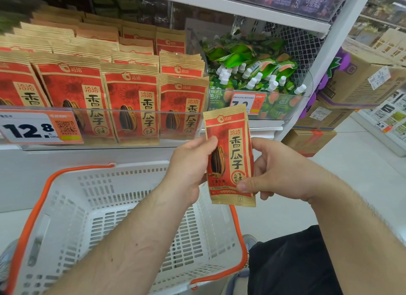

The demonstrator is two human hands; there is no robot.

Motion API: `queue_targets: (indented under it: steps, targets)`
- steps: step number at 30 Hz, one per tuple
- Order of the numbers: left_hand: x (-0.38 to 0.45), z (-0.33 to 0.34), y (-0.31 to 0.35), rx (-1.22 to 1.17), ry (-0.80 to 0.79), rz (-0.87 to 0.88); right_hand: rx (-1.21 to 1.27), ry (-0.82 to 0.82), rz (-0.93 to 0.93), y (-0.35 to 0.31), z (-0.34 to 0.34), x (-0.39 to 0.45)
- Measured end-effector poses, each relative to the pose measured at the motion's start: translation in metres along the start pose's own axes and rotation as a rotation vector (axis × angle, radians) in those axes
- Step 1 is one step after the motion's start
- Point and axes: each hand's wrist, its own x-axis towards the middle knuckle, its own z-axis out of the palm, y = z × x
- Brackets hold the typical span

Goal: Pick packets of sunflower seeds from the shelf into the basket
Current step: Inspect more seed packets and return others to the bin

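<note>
Both forearms (123, 235) are bare, with no sleeves visible. Black trousers (292, 264) and a grey shoe (250, 239) appear below the right hand (283, 169).

The packet (230, 156) I hold is red with tan kraft edges, a black-striped seed and a faint flower print. Shelf packets (131, 103) on the left match it. My basket (136, 209) is white with an orange rim. The far right pouches (252, 61) are green, white-capped.
</note>
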Motion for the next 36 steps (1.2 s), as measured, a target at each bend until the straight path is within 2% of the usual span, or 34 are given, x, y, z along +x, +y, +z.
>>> queue_targets:
  steps: [4,7,11,15,17,21,24,36]
  targets:
    - [-0.003,0.006,0.001,0.148,0.033,0.102,-0.028,0.034,0.025,-0.002,0.001,-0.002]
    - [-0.008,0.012,-0.001,0.208,-0.04,0.127,-0.078,0.072,0.041,-0.003,0.002,-0.003]
    - [-0.009,0.013,-0.007,0.205,-0.094,0.116,-0.117,0.073,0.025,-0.002,0.007,-0.002]
    - [-0.006,0.011,-0.007,0.159,-0.099,0.087,-0.02,0.052,-0.036,0.0,0.006,-0.002]
    - [-0.005,0.01,-0.007,0.156,-0.115,0.079,0.091,0.12,-0.08,0.001,0.005,-0.001]
    - [-0.006,0.01,-0.008,0.153,-0.179,0.097,0.269,0.36,-0.137,0.006,0.008,0.008]
    - [-0.006,0.011,-0.01,0.167,-0.224,0.106,0.317,0.441,-0.123,0.005,0.01,0.012]
    - [-0.007,0.009,-0.01,0.09,-0.259,0.034,0.33,0.375,-0.121,0.003,0.015,0.016]
